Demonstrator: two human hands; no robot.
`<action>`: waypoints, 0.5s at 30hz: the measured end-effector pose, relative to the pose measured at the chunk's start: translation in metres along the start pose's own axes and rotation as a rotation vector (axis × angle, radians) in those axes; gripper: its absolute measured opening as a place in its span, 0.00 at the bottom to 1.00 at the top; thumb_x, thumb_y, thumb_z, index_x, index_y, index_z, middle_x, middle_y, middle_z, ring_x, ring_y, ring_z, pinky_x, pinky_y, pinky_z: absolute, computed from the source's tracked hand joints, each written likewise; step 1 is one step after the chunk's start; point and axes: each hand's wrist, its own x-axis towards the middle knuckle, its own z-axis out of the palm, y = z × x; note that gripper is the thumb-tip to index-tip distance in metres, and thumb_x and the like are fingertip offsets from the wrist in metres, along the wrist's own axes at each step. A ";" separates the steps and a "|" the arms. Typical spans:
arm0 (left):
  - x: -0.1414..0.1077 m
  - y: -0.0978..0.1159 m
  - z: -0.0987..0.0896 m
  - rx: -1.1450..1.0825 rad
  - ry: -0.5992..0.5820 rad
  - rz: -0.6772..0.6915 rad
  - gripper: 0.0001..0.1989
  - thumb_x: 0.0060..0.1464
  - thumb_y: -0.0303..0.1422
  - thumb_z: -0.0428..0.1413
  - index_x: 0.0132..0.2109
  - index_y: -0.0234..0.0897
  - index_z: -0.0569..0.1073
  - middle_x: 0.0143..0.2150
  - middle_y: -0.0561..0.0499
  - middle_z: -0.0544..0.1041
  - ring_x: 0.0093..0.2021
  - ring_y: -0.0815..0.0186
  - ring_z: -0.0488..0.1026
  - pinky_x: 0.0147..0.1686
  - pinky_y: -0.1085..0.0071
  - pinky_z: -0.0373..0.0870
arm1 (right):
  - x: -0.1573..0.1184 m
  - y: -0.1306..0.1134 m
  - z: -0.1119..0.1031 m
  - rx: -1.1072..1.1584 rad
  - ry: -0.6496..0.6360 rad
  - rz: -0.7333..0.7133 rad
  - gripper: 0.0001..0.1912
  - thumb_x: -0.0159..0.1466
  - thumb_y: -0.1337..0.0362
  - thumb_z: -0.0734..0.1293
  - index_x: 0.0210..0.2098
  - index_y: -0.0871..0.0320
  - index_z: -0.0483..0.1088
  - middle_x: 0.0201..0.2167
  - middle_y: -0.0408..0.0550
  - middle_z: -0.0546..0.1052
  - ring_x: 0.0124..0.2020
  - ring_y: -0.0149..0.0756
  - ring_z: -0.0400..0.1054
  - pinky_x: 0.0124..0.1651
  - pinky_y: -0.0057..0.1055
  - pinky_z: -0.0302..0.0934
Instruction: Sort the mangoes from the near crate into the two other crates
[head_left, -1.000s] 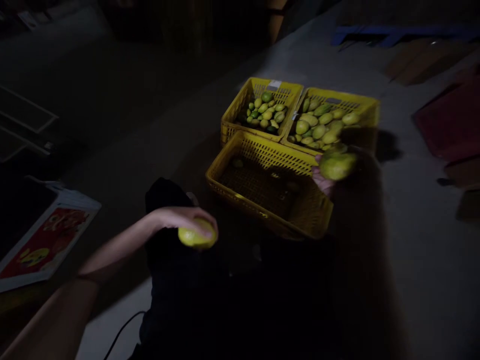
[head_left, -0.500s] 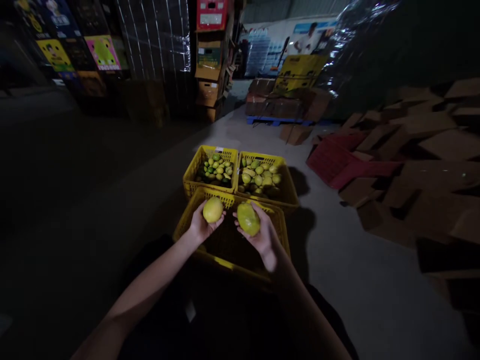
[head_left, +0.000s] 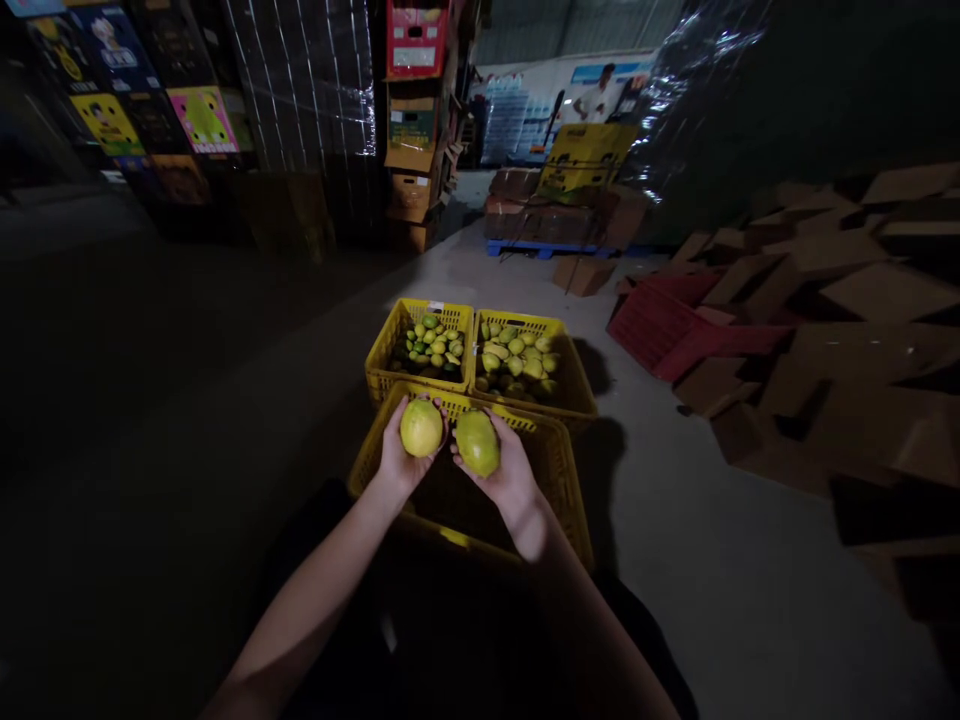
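Observation:
My left hand (head_left: 401, 462) is wrapped round a yellow lemon (head_left: 421, 428). A greener, longer lemon (head_left: 478, 443) rests in my right hand (head_left: 514, 468), its fingers curled beneath it. Both hands are side by side, a small gap apart, above the near yellow crate (head_left: 564, 450), whose inside is dark. Beyond it two more yellow crates touch each other. The left crate (head_left: 380, 350) holds small green and yellow fruit (head_left: 439, 345); the right crate (head_left: 581, 385) holds larger yellow-green lemons (head_left: 525, 352).
A red crate (head_left: 660, 325) lies tipped against a heap of flattened cardboard boxes (head_left: 840, 370) on the right. Farther back stand a blue pallet (head_left: 551, 249) with cartons, a stack of boxes (head_left: 411, 130), and printed cartons (head_left: 112, 120) at the left. Grey floor (head_left: 660, 520) surrounds the crates.
Both hands have drawn closer together, the right one moving left with its lemon. Each still holds the same fruit. The view has shifted slightly.

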 end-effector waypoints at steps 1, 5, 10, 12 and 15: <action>0.001 -0.002 0.000 0.009 0.009 0.014 0.12 0.59 0.36 0.50 0.43 0.36 0.75 0.34 0.49 0.78 0.34 0.67 0.76 0.35 0.73 0.75 | 0.002 0.000 -0.001 0.015 0.005 0.005 0.11 0.62 0.58 0.62 0.28 0.57 0.70 0.19 0.44 0.77 0.17 0.33 0.70 0.22 0.28 0.67; 0.008 -0.006 -0.004 0.000 0.048 0.008 0.16 0.60 0.38 0.48 0.45 0.32 0.74 0.37 0.44 0.78 0.38 0.63 0.77 0.38 0.69 0.76 | 0.007 0.000 -0.004 0.121 -0.001 -0.030 0.09 0.63 0.63 0.60 0.31 0.57 0.70 0.23 0.44 0.78 0.23 0.32 0.73 0.28 0.29 0.70; 0.016 -0.007 -0.010 -0.059 0.153 -0.025 0.17 0.61 0.38 0.48 0.47 0.28 0.71 0.37 0.40 0.78 0.38 0.62 0.77 0.35 0.72 0.77 | 0.008 0.001 -0.007 0.127 0.018 -0.044 0.07 0.64 0.66 0.61 0.32 0.58 0.69 0.25 0.44 0.78 0.25 0.31 0.73 0.29 0.27 0.70; 0.016 -0.008 -0.012 -0.059 0.167 -0.057 0.18 0.61 0.39 0.48 0.47 0.28 0.71 0.36 0.40 0.77 0.36 0.63 0.77 0.32 0.74 0.77 | 0.008 0.003 -0.008 0.105 0.015 -0.065 0.02 0.61 0.66 0.64 0.34 0.57 0.69 0.27 0.43 0.78 0.26 0.30 0.73 0.30 0.27 0.70; 0.015 -0.005 -0.013 -0.014 0.082 -0.038 0.14 0.60 0.39 0.50 0.45 0.33 0.72 0.36 0.44 0.77 0.35 0.64 0.77 0.32 0.72 0.76 | 0.004 0.007 -0.009 0.014 -0.059 -0.170 0.13 0.54 0.69 0.71 0.37 0.53 0.68 0.32 0.39 0.78 0.29 0.30 0.72 0.30 0.26 0.68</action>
